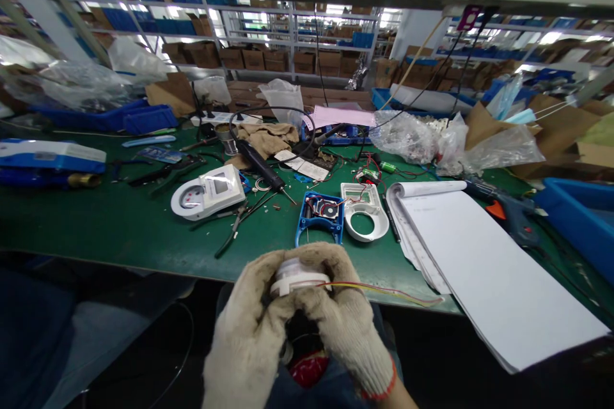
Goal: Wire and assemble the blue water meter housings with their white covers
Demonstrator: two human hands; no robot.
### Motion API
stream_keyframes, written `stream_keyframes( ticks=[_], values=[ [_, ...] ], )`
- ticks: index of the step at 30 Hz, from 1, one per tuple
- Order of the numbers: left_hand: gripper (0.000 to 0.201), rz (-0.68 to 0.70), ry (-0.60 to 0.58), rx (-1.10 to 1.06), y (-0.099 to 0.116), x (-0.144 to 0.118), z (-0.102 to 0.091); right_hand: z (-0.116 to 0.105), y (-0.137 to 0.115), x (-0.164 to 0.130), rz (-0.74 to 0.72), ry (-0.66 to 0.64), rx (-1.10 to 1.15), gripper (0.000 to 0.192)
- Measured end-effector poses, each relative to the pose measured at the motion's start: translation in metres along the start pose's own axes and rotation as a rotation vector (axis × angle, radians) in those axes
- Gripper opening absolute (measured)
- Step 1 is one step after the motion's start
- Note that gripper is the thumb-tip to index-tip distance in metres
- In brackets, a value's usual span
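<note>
Both of my hands wear off-white knitted work gloves. Between them, just off the table's front edge, is a round white plastic part (300,280) with a clear-looking top and thin red and yellow wires trailing to the right. My left hand (254,313) wraps round its left side, and my right hand (343,307) grips its right side. Just beyond them lie an open blue housing (319,214) with a round component and wires inside, and a white frame (364,212) with a ring-shaped opening. Farther left rests a white device (210,192) with a small screen.
A soldering iron (261,166) and pliers (233,230) lie on the green table (119,223). To the right are a paper pad (484,262) overhanging the front edge, a glue gun (513,214) and a blue bin (582,223). Plastic bags (407,134) and cardboard line the back.
</note>
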State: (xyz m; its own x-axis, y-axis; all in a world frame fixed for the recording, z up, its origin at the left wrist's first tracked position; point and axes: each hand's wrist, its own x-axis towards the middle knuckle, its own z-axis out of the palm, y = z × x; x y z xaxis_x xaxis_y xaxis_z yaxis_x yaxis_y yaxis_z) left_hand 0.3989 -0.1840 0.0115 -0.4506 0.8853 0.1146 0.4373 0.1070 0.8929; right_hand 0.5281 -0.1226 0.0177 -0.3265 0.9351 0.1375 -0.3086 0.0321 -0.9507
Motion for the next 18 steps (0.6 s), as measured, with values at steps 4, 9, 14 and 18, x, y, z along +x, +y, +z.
stream_keyframes(
  ticks=[4, 9, 14, 18],
  values=[
    [0.041, 0.003, -0.163, 0.076, 0.000, 0.013, -0.011, -0.008, 0.007, -0.003, 0.074, -0.028, -0.038, 0.034],
    [0.036, 0.054, -0.103, 0.274, -0.005, 0.006, 0.002, -0.011, 0.007, -0.006, 0.110, 0.041, -0.105, 0.028],
    [0.033, 0.116, 0.071, 0.314, -0.008, -0.009, 0.030, -0.016, -0.005, -0.008, 0.104, 0.120, -0.263, 0.023],
    [0.030, 0.136, 0.131, 0.275, 0.006, -0.011, 0.050, -0.029, -0.006, -0.006, 0.006, 0.162, -0.256, 0.018]
  ],
)
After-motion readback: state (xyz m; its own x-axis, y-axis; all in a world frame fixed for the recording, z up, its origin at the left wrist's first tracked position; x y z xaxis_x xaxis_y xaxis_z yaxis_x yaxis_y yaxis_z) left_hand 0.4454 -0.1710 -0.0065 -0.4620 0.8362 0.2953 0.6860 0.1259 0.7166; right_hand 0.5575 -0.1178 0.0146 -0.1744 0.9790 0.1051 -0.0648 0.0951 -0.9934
